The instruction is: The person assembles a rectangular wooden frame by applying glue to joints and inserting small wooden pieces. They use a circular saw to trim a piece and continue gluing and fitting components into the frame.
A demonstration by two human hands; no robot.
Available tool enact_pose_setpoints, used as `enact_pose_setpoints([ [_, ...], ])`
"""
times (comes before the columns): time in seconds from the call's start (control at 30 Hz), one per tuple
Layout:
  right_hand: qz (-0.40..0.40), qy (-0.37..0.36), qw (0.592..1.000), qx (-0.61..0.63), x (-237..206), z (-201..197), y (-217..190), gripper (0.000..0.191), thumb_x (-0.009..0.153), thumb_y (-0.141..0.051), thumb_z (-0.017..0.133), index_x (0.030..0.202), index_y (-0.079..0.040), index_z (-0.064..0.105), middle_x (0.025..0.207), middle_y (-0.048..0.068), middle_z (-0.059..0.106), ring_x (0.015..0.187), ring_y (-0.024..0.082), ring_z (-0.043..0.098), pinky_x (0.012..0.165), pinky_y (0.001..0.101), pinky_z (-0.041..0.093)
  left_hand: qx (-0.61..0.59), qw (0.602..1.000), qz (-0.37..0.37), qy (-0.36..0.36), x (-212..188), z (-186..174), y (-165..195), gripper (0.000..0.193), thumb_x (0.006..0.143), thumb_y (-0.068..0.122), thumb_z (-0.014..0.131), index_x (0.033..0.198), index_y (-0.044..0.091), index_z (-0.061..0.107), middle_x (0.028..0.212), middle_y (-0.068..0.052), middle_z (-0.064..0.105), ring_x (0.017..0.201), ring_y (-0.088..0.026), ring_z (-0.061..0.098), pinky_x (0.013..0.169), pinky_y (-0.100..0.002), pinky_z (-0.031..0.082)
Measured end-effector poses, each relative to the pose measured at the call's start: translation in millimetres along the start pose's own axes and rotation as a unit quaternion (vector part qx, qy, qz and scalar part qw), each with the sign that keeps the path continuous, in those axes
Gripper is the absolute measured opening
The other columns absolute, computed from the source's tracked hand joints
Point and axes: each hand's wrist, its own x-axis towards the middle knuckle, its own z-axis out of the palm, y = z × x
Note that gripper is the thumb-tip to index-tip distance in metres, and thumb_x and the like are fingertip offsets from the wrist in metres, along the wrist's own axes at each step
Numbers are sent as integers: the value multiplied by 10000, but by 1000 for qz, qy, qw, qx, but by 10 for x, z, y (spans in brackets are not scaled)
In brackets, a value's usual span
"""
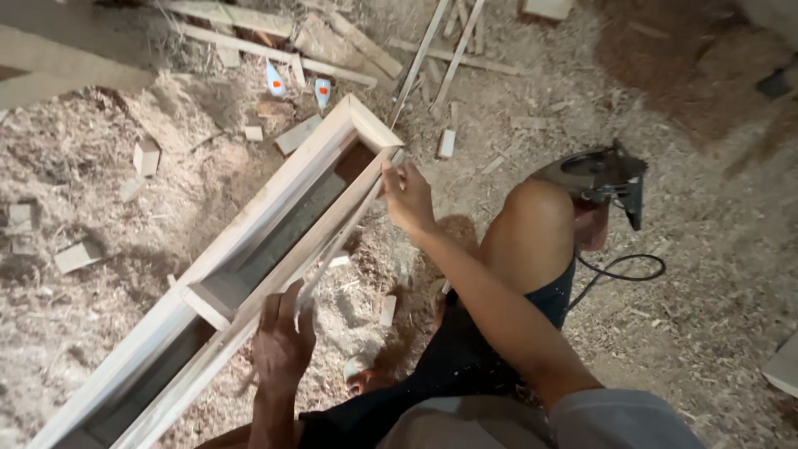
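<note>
A long pale wooden frame lies diagonally on the sawdust floor, from the lower left up to a mitred corner at top centre. A thin wooden strip runs along the frame's near rail. My left hand grips the strip's lower part against the rail. My right hand pinches the strip's upper end near the frame's corner. My bare knee is raised just right of the frame.
A black power tool with a cable lies right of my knee. Two small bottles with orange marks stand beyond the frame corner. Wood offcuts and long battens are scattered over sawdust.
</note>
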Motion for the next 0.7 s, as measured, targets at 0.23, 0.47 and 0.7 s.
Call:
enact_pose_setpoints([
  [0.23,58,-29,998,21,-73,115,-41,452,1059,-457,525,1008,-16,608,795,48,667,682,132,646,623,305,537,175,980,48,88,-32,114,-248,267,1018,102,661,1275,170,635,967,-58,595,776,-224,599,662,-389,564],
  [0.47,111,-10,993,30,-82,41,-197,401,1043,-422,503,1072,-34,600,908,46,669,717,113,669,637,283,575,204,964,143,93,-49,196,-248,262,971,142,702,1228,94,674,968,-110,628,881,-250,594,786,-386,535],
  [0.7,122,-21,991,55,91,-216,-139,385,1050,-378,563,1091,-3,633,832,53,644,670,116,607,623,281,523,153,985,65,52,161,232,13,145,984,134,729,1125,106,750,1010,-97,667,931,-232,622,799,-400,545],
])
